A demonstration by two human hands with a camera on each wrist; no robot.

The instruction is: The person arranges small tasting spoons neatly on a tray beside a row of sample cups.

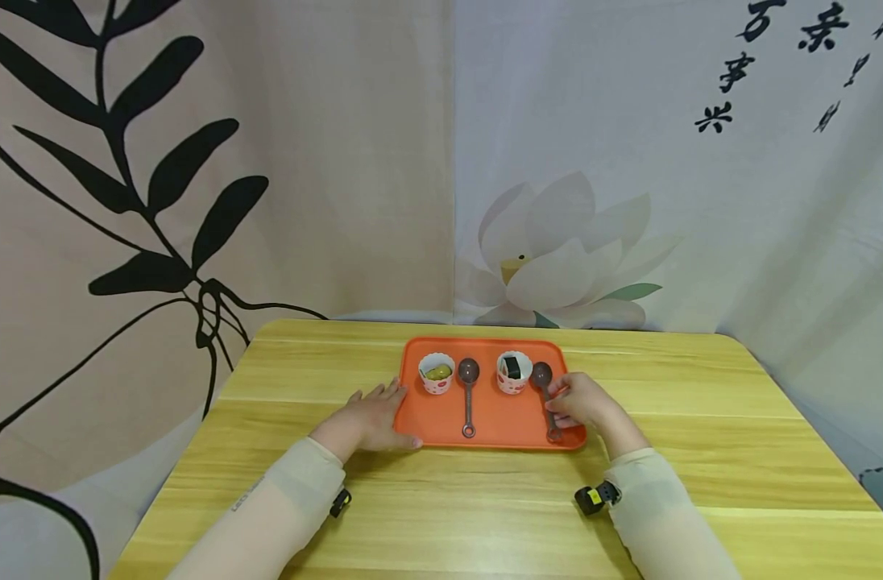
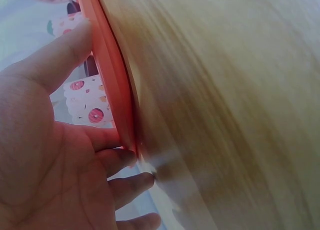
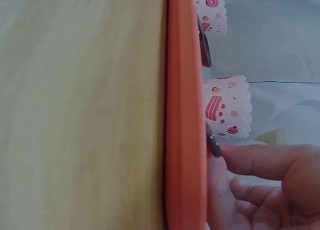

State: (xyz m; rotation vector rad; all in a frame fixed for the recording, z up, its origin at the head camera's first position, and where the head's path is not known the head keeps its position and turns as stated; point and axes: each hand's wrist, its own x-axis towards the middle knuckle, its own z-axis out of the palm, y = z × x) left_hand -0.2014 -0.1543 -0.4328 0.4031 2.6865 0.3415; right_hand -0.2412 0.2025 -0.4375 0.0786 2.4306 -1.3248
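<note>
An orange tray [image 1: 434,423] lies on the table, bearing two paper cups and two dark spoons. My left hand [image 1: 372,419] rests at the tray's left near corner. Its fingers are spread fairly straight, and the thumb [image 2: 75,44] touches the near rim. The handle of the right spoon [image 1: 542,376] is pinched between the thumb and fingers of my right hand [image 1: 582,400], over the tray's right side. Left of that spoon stands a patterned cup [image 1: 512,385] with a black-and-white piece inside. The other cup [image 1: 437,385] contains yellowish-green food, with the second spoon [image 1: 469,371] beside it.
The tray sits near the far side of the wooden table [image 1: 470,515], whose surface extends on both sides and in front. Behind the table hangs a light curtain [image 1: 369,161] with printed leaves, a flower and characters.
</note>
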